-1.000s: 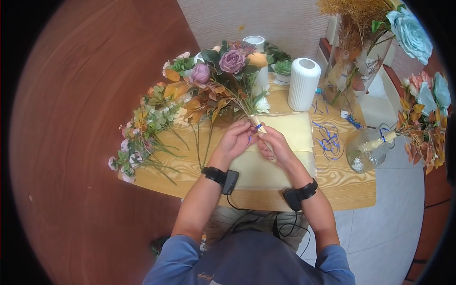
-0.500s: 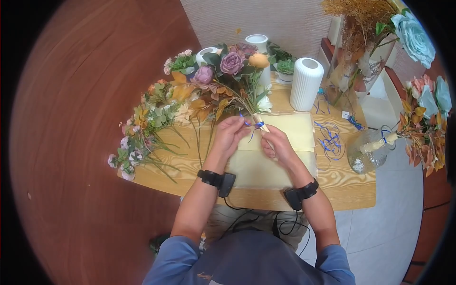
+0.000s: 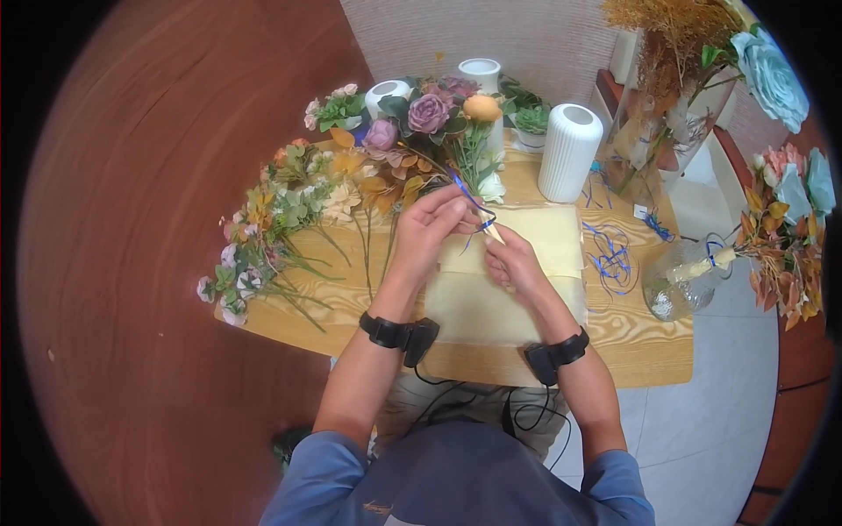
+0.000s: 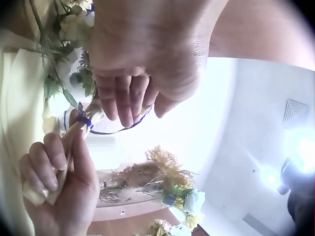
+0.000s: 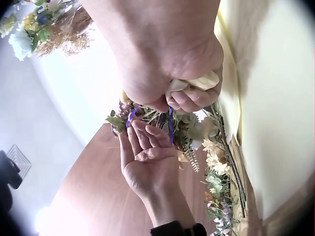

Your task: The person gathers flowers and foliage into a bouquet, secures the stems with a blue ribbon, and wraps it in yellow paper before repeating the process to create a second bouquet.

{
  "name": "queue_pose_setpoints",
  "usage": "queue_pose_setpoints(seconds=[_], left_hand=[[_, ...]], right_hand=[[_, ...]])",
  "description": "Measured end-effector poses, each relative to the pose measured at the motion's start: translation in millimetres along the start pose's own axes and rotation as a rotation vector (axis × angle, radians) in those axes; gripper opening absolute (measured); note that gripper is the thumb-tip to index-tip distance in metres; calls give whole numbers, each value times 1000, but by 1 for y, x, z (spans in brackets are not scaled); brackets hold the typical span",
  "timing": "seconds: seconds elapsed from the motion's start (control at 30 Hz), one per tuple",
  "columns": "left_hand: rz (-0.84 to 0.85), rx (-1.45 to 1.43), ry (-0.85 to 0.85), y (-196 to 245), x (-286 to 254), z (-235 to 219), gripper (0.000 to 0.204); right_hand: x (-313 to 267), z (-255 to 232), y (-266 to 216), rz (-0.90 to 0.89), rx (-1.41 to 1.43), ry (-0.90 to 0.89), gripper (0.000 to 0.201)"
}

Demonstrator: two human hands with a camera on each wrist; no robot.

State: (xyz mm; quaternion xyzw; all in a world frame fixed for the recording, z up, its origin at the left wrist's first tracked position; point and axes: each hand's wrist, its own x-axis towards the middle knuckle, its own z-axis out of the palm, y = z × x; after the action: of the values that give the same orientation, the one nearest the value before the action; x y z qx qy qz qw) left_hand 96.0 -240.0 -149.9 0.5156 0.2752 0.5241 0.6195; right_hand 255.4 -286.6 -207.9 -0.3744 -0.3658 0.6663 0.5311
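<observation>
My right hand [image 3: 516, 265] grips the paper-wrapped stems [image 4: 73, 132] of a bouquet, its fingers curled round the cream wrap. Purple roses [image 3: 428, 114], an orange bloom [image 3: 482, 108] and brown leaves fan out beyond both hands. A blue ribbon [image 4: 118, 131] is knotted round the wrap just above the right hand. Its free length runs up to my left hand [image 3: 430, 230], which pinches it between thumb and fingers, palm turned toward the stems. A shorter ribbon tail hangs below the knot.
Cream paper sheets [image 3: 504, 311] lie under the hands. Loose flower stems [image 3: 298, 210] cover the table's left side. White vases [image 3: 571, 156] stand at the back. At right are tangled blue ribbon [image 3: 611, 263] and a glass jar [image 3: 675, 294] with another wrapped bouquet.
My left hand has drawn away from the knot, then lifted the ribbon's free length up along the stems. The right hand keeps its grip on the wrapped stems.
</observation>
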Motion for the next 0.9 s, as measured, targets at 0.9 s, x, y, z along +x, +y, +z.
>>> queue_pose_setpoints(seconds=[0.9], left_hand=[[-575, -415, 184, -68, 25, -50, 22]], right_hand=[[-10, 0, -13, 143, 258, -245, 20]])
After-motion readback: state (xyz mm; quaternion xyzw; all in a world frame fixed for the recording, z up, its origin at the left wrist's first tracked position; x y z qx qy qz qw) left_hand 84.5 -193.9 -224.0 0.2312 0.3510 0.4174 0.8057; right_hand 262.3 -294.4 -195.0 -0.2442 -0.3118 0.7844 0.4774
